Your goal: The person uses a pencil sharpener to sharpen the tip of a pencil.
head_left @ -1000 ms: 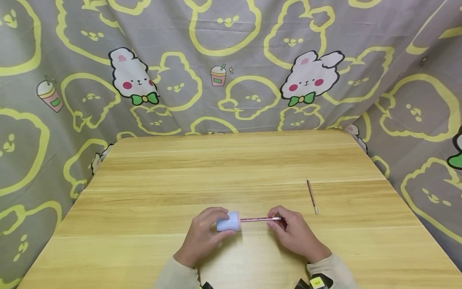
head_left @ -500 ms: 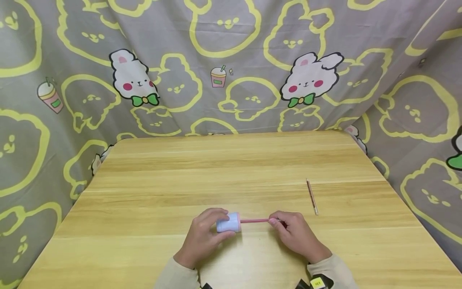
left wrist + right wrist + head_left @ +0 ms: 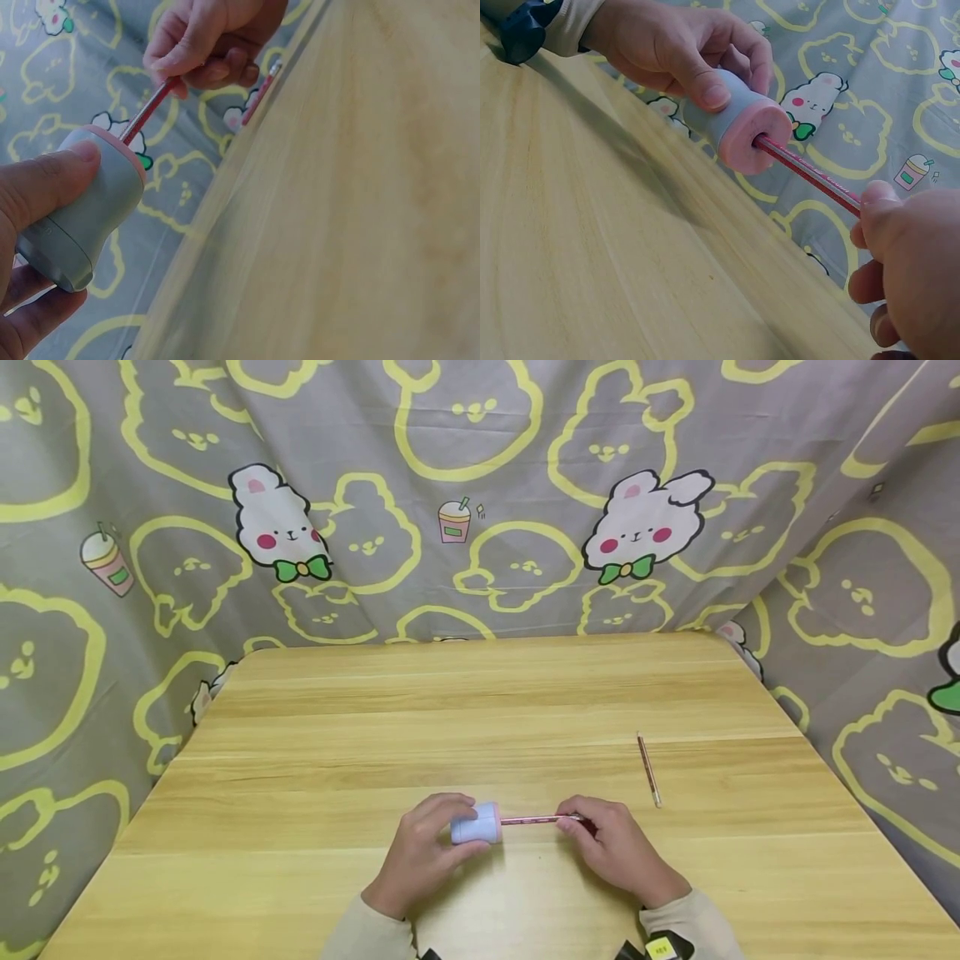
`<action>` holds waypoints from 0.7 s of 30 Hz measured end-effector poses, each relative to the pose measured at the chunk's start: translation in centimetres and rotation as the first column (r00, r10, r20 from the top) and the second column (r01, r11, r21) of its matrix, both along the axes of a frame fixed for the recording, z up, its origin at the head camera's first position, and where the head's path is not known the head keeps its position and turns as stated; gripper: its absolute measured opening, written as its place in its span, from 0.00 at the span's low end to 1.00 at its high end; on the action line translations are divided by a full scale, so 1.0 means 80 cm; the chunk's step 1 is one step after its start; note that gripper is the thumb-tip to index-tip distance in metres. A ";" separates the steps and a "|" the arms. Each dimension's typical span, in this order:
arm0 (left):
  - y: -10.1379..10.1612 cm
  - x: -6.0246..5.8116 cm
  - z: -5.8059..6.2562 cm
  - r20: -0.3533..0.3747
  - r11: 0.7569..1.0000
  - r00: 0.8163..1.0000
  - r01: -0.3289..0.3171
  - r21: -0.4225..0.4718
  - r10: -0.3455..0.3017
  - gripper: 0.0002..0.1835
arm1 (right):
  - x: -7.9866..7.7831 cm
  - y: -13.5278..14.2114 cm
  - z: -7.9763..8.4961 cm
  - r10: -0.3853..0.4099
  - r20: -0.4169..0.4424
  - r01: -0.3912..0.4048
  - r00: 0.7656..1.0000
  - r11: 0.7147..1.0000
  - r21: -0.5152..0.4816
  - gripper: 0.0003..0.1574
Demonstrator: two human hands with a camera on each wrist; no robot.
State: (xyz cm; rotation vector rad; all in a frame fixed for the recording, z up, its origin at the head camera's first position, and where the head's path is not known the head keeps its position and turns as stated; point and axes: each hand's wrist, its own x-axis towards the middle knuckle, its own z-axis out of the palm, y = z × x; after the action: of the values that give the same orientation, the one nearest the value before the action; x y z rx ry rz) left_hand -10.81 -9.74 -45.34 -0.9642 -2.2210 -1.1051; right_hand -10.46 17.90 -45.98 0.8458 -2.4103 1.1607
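A blue-grey pencil sharpener [image 3: 476, 824] with a pink end face is gripped by my left hand [image 3: 422, 847], thumb on one side and fingers on the other. A red striped pencil [image 3: 810, 174] has one end in the hole of the sharpener's pink face. My right hand [image 3: 609, 843] pinches that pencil near its other end between thumb and forefinger. In the left wrist view the sharpener [image 3: 90, 202] and pencil [image 3: 148, 112] are tilted by the camera angle. The pencil's inserted tip is hidden inside the sharpener.
Another red pencil [image 3: 648, 770] with a whitish end lies on the wooden table [image 3: 420, 718], beyond my right hand. A grey curtain [image 3: 525, 460] with yellow cartoon outlines hangs behind and beside the table.
The pencil's visible stripes differ from frame to frame, so it has turned about its length. My right fingers have shifted slightly on it; the left hand and sharpener stay in place.
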 end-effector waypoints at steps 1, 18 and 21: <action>0.000 0.000 0.000 0.000 1.000 1.000 0.001 0.001 -0.001 0.20 | 0.000 0.000 0.000 0.000 -0.004 0.000 1.000 1.000 0.004 0.06; 0.000 -0.001 -0.003 -0.007 1.000 1.000 0.005 -0.004 -0.005 0.19 | 0.002 -0.001 0.000 0.023 0.054 -0.022 0.998 1.000 -0.015 0.11; 0.000 -0.001 -0.003 -0.005 1.000 1.000 0.006 -0.003 -0.006 0.19 | 0.002 -0.001 0.001 0.020 0.047 -0.019 0.999 1.000 -0.020 0.11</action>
State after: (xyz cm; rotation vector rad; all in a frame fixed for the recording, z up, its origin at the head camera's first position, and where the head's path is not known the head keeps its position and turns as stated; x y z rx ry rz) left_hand -10.87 -9.75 -45.57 -0.9740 -2.2180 -1.1012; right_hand -10.29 17.80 -45.93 0.8469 -2.4289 1.2228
